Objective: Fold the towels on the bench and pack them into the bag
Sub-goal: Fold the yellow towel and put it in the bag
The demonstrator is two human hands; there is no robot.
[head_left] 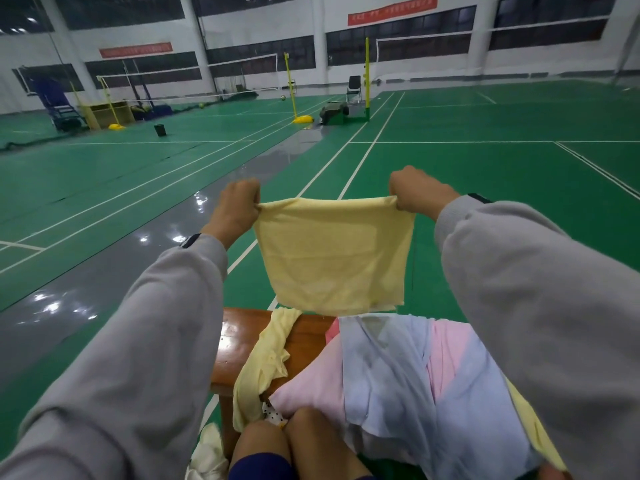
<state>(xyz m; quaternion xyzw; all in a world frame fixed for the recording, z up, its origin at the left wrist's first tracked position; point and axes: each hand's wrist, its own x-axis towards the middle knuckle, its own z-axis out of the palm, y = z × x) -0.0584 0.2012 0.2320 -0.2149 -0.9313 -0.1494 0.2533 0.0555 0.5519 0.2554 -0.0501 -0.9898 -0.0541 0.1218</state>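
Both hands hold a yellow towel (332, 258) up in the air over the far end of the tabletop (239, 337). The left hand (237, 211) grips the towel's corner at ten o'clock, its fingers (252, 202) curled and clamped on the cloth. The right hand (417, 192) grips the corner at two o'clock, its fingers (401, 202) clamped the same way. The top edge runs taut between the two hands. The towel hangs flat as a rough square, with a second layer peeking out along its lower edge.

On the brown wooden tabletop, at six o'clock from the held towel, the others lie unfolded. A second yellow towel (270, 362) is crumpled at the left and droops over the near edge. A pink towel (311, 386) lies in the middle, and a blue towel (388, 375) is draped across it toward the right. A small polka-dotted scrap (272, 415) shows at the pink towel's seven o'clock.

The person's bare knees (263, 441) sit side by side at the bottom of the view, and grey sleeves (138, 358) cover both arms. At seven o'clock on the floor lies a pale cloth thing (207, 452); whether it is the bag I cannot tell. Beyond stretches a green court floor (485, 202) with white lines, and a chair (354, 88) stands far off at twelve o'clock.
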